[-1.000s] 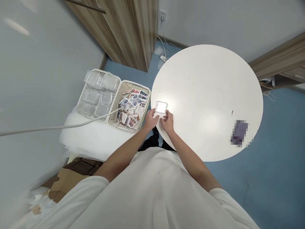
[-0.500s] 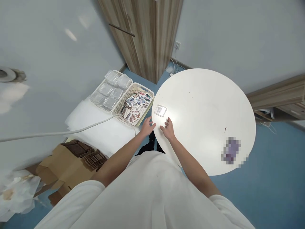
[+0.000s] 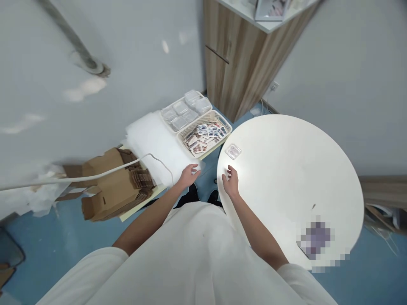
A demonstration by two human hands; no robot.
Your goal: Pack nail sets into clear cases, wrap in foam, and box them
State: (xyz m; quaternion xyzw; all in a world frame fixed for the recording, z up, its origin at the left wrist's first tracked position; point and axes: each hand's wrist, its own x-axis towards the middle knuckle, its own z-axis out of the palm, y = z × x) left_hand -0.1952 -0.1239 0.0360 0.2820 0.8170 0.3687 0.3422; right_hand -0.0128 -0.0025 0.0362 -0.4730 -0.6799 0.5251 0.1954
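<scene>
My left hand (image 3: 188,175) hovers by the front right corner of a stack of white foam-like sheets (image 3: 149,135); its thumb and fingers are apart and nothing shows in it. Whether it touches the top sheet I cannot tell. Over the near left rim of the round white table (image 3: 286,169) is my right hand (image 3: 231,182), fingers loosely bent, thumb apart, holding nothing. Just beyond it on the table lies a small clear flat case (image 3: 233,151) with a printed insert.
Beside the sheets stand a white basket of printed cards (image 3: 203,140) and a basket of clear plastic cases (image 3: 186,111). Folded brown cardboard boxes (image 3: 121,182) lie at left. A white cable (image 3: 104,174) crosses there. A blurred purple item (image 3: 318,239) rests on the table; a wooden cabinet (image 3: 235,63) stands behind.
The view has swung left, so the furniture appears further right. My hands have spread apart, the left one now nearer the white sheets. The clear case stays on the table.
</scene>
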